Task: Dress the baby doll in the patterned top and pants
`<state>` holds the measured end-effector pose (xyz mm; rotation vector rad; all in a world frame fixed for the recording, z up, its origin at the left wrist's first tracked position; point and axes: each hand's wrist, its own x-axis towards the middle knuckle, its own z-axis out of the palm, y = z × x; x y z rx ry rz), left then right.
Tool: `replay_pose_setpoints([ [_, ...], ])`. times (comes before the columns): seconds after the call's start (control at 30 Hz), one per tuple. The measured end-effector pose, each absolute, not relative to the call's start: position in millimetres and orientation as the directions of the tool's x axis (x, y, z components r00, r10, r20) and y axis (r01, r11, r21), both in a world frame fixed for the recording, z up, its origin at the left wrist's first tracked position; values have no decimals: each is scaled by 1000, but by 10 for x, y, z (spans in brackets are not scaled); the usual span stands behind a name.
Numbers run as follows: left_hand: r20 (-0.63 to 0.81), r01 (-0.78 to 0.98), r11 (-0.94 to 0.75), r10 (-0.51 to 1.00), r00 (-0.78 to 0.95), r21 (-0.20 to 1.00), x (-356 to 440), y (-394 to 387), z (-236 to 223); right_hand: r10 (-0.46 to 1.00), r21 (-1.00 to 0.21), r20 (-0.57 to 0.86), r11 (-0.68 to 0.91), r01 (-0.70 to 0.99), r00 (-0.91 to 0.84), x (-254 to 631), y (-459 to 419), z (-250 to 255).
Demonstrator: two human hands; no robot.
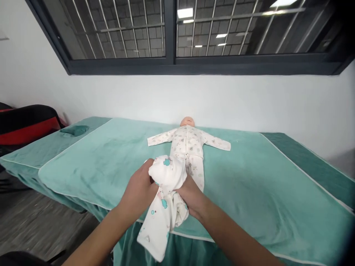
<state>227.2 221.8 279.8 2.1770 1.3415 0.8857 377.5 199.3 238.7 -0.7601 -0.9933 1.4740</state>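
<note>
Between my two hands is a bunched white baby garment [156,225] printed with teal and small coloured figures. My left hand [141,186] grips its gathered upper part from the left, fingers mostly hidden by the cloth. From the right, my right hand [192,195] is closed on the same cloth. One long flat piece hangs down past the bed's front edge, and a rolled opening shows beside my right hand. Beyond the garment a baby doll [188,121] lies face up, arms spread, in a patterned white top [188,142] and matching trousers [196,170]. The garment hides part of the trousers.
A teal cover [244,184] with white piping lies over the bed, which has a face hole [76,130] at its left end. Behind it are a white wall [124,98] and a barred window [172,66]. A black and red chair [27,125] stands at left.
</note>
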Motion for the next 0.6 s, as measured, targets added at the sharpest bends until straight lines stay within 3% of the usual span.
replay_pose_setpoints([
  [0.1, 364, 604, -481, 877, 315, 635, 2212, 2168, 2712, 980, -915, 118, 45, -400, -160, 3857, 2061, 2367],
  [0.17, 391, 589, -532, 847, 362, 608, 2105, 2165, 2640, 982, -950, 156, 121, -287, -102, 4053, 2091, 2389],
  [0.27, 336, 616, -502, 865, 374, 607, 1870, 2247, 2475, 958, -963, 263, 254, 89, 114, 4625, 2125, 2525],
  [0.33, 279, 630, -431, 902, 331, 646, 1719, 2323, 2358, 894, -875, 380, 265, 404, 236, 5155, 2156, 2631],
  [0.4, 240, 625, -372, 927, 288, 686, 1632, 2346, 2286, 830, -764, 422, 109, 636, 365, 5721, 2204, 2650],
  [0.47, 216, 603, -334, 941, 262, 725, 1634, 2263, 2290, 842, -607, 341, -143, 782, 419, 6229, 2258, 2516],
  [0.57, 269, 517, -359, 932, 242, 778, 1734, 1967, 2410, 894, -329, 88, -390, 860, 440, 6735, 2307, 2080],
  [0.6, 340, 477, -393, 919, 198, 786, 1760, 1859, 2462, 884, -304, 60, -427, 852, 464, 6822, 2308, 1920],
])
